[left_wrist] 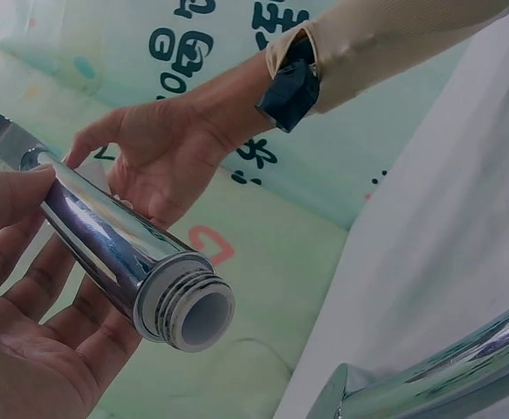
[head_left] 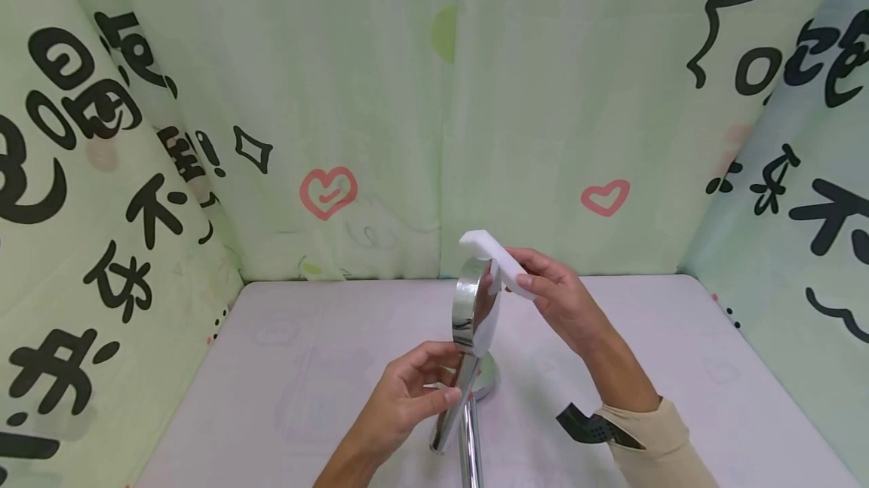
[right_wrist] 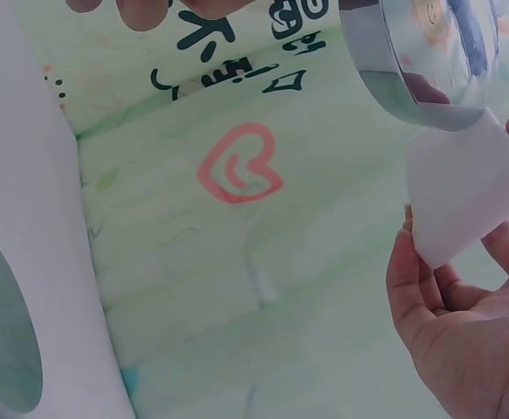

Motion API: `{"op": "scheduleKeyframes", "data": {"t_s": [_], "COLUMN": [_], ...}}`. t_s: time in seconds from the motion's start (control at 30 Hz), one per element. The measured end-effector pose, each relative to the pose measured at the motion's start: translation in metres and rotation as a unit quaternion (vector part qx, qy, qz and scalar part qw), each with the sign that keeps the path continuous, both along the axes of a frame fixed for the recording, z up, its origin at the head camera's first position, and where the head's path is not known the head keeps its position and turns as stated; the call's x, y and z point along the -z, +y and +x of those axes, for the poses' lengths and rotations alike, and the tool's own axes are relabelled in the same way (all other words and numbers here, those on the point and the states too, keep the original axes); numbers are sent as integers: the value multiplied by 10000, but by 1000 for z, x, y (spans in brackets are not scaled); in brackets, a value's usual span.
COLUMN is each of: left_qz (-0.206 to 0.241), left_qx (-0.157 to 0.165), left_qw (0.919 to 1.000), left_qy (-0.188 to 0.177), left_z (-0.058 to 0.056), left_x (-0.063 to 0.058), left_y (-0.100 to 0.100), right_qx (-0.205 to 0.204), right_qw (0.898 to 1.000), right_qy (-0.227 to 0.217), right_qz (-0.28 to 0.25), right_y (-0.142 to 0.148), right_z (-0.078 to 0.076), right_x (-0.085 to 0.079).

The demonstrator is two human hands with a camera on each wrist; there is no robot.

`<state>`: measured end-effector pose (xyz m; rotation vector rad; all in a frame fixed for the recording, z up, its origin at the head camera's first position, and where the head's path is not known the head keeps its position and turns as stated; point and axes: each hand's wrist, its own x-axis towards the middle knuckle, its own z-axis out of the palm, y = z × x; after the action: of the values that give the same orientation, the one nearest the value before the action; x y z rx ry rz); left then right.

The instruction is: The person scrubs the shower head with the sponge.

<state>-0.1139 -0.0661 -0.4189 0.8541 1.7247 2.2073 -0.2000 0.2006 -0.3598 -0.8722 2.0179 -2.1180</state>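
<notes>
My left hand (head_left: 410, 397) grips a chrome handheld shower head by its handle (head_left: 453, 412), with the round head (head_left: 468, 307) tilted up. In the left wrist view, the white threaded end (left_wrist: 197, 310) of the handle points toward the camera and the thumb lies along the chrome. My right hand (head_left: 560, 296) pinches a white sponge (head_left: 502, 262) between thumb and fingers. The sponge (right_wrist: 464, 188) meets the rim of the shower head (right_wrist: 394, 61) in the right wrist view. Part of the sponge is hidden behind the shower head in the head view.
Behind the shower head stands a chrome pipe (head_left: 470, 443) with a round disc-like part (head_left: 486, 379). The pale tabletop (head_left: 326, 367) reaches back to printed green curtains (head_left: 380, 96) on three sides. A black strap (head_left: 584, 426) sits at my right wrist.
</notes>
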Motion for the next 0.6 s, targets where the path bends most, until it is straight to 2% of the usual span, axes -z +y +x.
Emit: {"op": "scheduleKeyframes", "data": {"t_s": [0.2, 0.47, 0.6], "left_qz": [-98, -484, -605], "left_qx": [-37, -141, -178], "left_qw": [9999, 9978, 9967], "left_qy": [-37, -432, -515], "left_z": [0, -1, -2], "left_x": [4, 5, 6], "left_y": [1, 2, 3], "right_qx": [21, 40, 41], "right_qw": [10000, 9998, 9993], "right_qy": [55, 143, 276], "right_qz": [53, 144, 246], "right_y": [1, 2, 3], "right_z": [0, 0, 0], "right_x": [-3, -7, -9]}}
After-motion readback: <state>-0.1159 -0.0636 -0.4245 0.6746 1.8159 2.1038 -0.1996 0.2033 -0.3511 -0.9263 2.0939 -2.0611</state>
